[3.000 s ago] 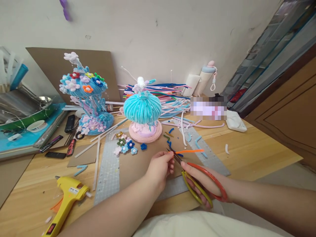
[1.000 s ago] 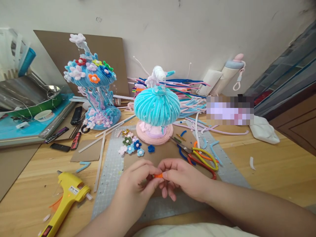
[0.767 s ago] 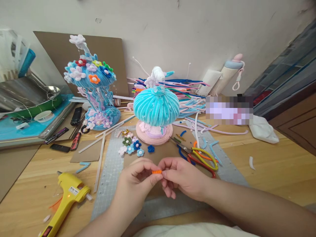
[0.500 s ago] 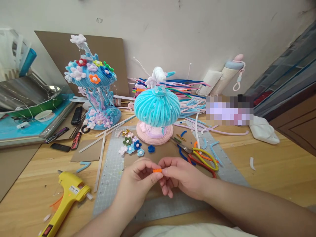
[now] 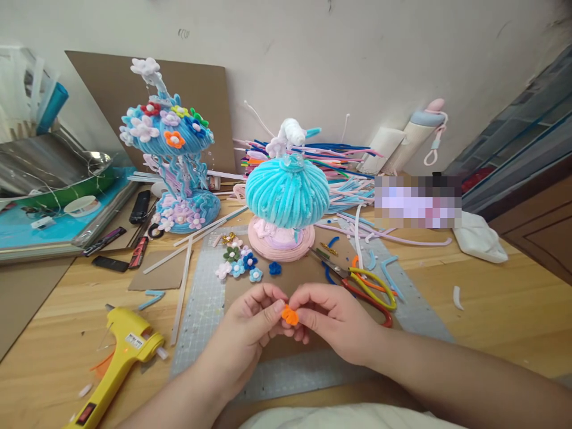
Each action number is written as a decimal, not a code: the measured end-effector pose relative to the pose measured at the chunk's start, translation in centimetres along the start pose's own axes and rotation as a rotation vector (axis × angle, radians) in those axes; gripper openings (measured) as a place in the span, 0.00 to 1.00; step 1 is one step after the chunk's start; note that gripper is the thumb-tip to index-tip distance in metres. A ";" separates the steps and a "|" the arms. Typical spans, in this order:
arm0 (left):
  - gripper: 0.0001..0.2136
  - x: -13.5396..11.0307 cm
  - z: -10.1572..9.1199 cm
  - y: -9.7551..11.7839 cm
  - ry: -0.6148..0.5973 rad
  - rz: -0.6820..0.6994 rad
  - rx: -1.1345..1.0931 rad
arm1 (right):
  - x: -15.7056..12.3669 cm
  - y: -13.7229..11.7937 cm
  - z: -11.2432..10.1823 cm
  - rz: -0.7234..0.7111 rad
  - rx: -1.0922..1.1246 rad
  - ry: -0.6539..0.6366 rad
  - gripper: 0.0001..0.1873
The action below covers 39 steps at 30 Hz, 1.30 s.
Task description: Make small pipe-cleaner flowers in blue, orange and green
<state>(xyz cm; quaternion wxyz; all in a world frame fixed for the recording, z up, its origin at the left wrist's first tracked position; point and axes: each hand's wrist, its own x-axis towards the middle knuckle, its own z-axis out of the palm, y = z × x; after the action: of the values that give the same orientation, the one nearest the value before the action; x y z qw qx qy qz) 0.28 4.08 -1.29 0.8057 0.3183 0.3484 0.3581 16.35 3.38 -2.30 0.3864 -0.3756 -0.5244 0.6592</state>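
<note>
My left hand (image 5: 250, 325) and my right hand (image 5: 333, 319) meet over a brown card, both pinching a small orange pipe-cleaner piece (image 5: 290, 314) curled into a little lump. Fingers of both hands are closed on it. Just right of my right hand lie scissors (image 5: 364, 286) with red and yellow handles. Beyond the hands stands a turquoise fuzzy dome on a pink base (image 5: 286, 199), with several small pipe-cleaner flowers (image 5: 239, 265) at its foot.
A taller blue flower-covered model (image 5: 172, 167) stands at back left. A yellow glue gun (image 5: 120, 354) lies front left on the wooden table (image 5: 491, 304). Loose pipe cleaners (image 5: 322, 164) pile against the wall. A grey cutting mat (image 5: 199, 310) lies under the card.
Three seconds ago my right hand held the scissors at an orange strand; they now lie on the table. Over the last second both hands have curled the short orange piece tighter.
</note>
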 end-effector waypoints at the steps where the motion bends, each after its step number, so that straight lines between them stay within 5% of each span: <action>1: 0.06 0.0 0.0 -0.1 0.003 -0.002 0.018 | 0.0 0.1 0.0 -0.029 -0.032 -0.006 0.05; 9: 0.06 -0.1 -0.1 -0.2 0.050 0.191 0.215 | 0.0 0.2 -0.2 -0.091 -0.096 0.037 0.04; 15: 0.09 -0.3 -0.4 -0.1 -0.075 0.123 0.169 | -0.4 -0.7 -1.0 -0.380 -0.483 -0.052 0.06; 19: 0.13 -0.1 -0.5 -0.2 -0.146 0.010 0.105 | -0.4 -0.7 -1.3 -0.497 -0.545 -0.134 0.10; 29: 0.19 0.2 -1.4 -0.5 -0.194 -0.226 0.205 | -0.5 -0.8 -1.3 -0.382 -0.474 -0.208 0.09; 34: 0.14 0.0 -1.0 0.3 -0.085 -0.047 0.175 | -0.5 -1.5 -1.2 -0.401 -0.544 -0.082 0.05; 39: 0.11 -0.1 -0.7 0.6 -0.129 0.041 0.092 | -0.6 -1.7 -1.3 -0.445 -0.574 -0.064 0.04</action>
<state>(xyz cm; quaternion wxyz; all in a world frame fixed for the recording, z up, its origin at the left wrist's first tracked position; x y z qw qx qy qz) -0.52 4.46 -1.15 0.8035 0.3845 0.3053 0.3367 17.92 3.64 -0.76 0.3826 -0.3248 -0.7688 0.3964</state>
